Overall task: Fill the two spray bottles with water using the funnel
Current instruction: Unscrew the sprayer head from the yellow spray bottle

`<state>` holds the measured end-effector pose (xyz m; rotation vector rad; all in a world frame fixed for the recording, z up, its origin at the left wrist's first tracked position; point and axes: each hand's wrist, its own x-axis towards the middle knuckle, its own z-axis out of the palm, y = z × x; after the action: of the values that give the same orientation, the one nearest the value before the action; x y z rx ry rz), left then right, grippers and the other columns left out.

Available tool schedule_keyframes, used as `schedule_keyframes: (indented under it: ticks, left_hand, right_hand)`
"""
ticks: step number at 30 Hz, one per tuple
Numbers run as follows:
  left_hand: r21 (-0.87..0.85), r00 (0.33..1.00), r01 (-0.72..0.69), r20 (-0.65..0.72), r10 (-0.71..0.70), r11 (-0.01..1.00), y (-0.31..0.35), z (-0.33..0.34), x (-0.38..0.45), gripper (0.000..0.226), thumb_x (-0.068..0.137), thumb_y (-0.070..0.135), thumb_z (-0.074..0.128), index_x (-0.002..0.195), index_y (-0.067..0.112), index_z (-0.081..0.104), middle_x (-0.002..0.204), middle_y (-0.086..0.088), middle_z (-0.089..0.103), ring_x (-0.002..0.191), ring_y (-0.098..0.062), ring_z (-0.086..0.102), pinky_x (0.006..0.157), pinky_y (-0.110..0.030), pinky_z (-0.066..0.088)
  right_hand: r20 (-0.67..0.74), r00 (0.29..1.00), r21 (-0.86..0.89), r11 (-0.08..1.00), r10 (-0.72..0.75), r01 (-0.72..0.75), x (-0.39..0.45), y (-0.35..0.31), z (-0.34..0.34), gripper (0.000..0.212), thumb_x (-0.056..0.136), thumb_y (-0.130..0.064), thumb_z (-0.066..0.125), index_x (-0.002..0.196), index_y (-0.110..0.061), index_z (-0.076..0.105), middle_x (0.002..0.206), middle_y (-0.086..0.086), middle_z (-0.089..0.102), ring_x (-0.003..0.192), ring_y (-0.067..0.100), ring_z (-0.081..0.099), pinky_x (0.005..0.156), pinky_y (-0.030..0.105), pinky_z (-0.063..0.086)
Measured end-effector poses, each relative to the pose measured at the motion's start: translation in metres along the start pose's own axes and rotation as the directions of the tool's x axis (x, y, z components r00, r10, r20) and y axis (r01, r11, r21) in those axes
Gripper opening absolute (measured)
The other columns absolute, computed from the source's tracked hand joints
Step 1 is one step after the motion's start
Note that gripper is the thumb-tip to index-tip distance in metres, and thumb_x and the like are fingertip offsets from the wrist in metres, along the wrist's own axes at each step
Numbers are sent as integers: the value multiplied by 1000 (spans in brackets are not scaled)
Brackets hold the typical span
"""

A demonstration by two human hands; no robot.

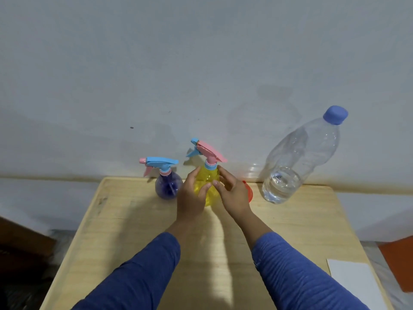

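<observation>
A yellow spray bottle [206,181] with a pink and blue trigger head stands at the back of the wooden table [134,220]. My left hand [192,198] grips its body from the left. My right hand [232,195] touches its right side, fingers loosely spread. A purple spray bottle [168,185] with a blue and pink head stands just to the left. The red funnel [249,193] lies behind my right hand, mostly hidden. A large clear water bottle [297,162] with a blue cap stands at the right, water filling only its bottom part.
The table backs onto a pale wall [201,74]. A white sheet [355,283] lies at the table's near right corner. An orange object [397,262] sits beyond the right edge, and dark furniture [20,247] stands to the left.
</observation>
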<state>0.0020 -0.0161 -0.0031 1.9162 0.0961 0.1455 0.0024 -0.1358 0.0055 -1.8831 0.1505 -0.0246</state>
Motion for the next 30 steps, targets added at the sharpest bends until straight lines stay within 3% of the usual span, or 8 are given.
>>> schedule_keyframes:
  ticks: [4, 6, 9, 12, 15, 20, 26, 30]
  left_hand:
    - [1, 999, 23, -30, -23, 1000, -4, -13, -45, 66, 68, 58, 59, 123, 22, 54, 105, 16, 55, 94, -10, 57, 70, -12, 38]
    - [25, 999, -14, -45, 15, 1000, -14, -17, -72, 68, 63, 64, 56, 118, 24, 56, 106, 15, 56, 95, -15, 59, 73, -16, 40]
    - [-1, 996, -69, -57, 69, 998, -28, -22, -112, 49, 66, 56, 63, 110, 39, 51, 111, 22, 54, 99, -11, 58, 79, -12, 44]
    - [2, 996, -77, -46, 77, 997, -33, -26, -141, 55, 69, 45, 70, 118, 41, 46, 122, 21, 51, 109, -1, 51, 85, -11, 40]
    - [-34, 1000, -11, -1, 11, 999, -35, -29, -150, 61, 73, 18, 78, 124, 26, 45, 128, 10, 52, 114, -7, 51, 88, -18, 38]
    - [-65, 997, -59, 46, 62, 996, -36, -39, -149, 62, 74, 15, 77, 123, 35, 43, 127, 10, 55, 116, -11, 54, 94, -27, 48]
    - [0, 996, -45, 74, 45, 999, -31, -38, -150, 63, 75, 6, 74, 131, 17, 46, 129, -2, 55, 111, -12, 53, 81, 4, 32]
    - [33, 995, -56, 79, 54, 998, -34, -40, -149, 65, 75, 9, 75, 131, 20, 43, 131, -3, 54, 116, -17, 54, 87, -9, 39]
  right_hand:
    - [28, 998, -22, 999, -49, 50, -41, 5, -8, 47, 85, -12, 66, 127, -30, 55, 123, -9, 62, 115, 2, 57, 103, 25, 43]
    - [45, 997, -64, 996, -65, 68, -69, 12, -13, 48, 85, -12, 66, 121, -41, 52, 124, -13, 60, 112, -8, 55, 101, 16, 41]
    - [70, 996, -92, 994, -53, 59, -109, 28, -15, 44, 84, -17, 67, 123, -33, 56, 125, -10, 62, 114, -5, 56, 102, 21, 43]
    - [66, 996, -75, 996, -53, 58, -134, 38, -12, 43, 83, -22, 65, 125, -25, 58, 123, -7, 64, 114, 3, 59, 102, 34, 46]
    - [57, 994, -96, 991, -91, 96, -146, 31, -5, 45, 86, -16, 65, 121, -41, 51, 125, -12, 61, 116, 0, 56, 103, 28, 44]
    - [-196, 960, -47, 980, -200, 194, -169, 17, 9, 70, 84, -9, 67, 129, -51, 35, 120, -13, 59, 110, 0, 58, 94, 13, 45]
    - [-218, 891, -187, 913, -399, 363, -165, -1, 23, 78, 75, -17, 76, 132, -50, 34, 121, -29, 47, 112, -4, 50, 91, 11, 43]
    - [-245, 875, -203, 904, -418, 376, -153, -11, 31, 66, 75, -17, 75, 126, -44, 43, 109, -22, 50, 100, 1, 52, 82, 15, 45]
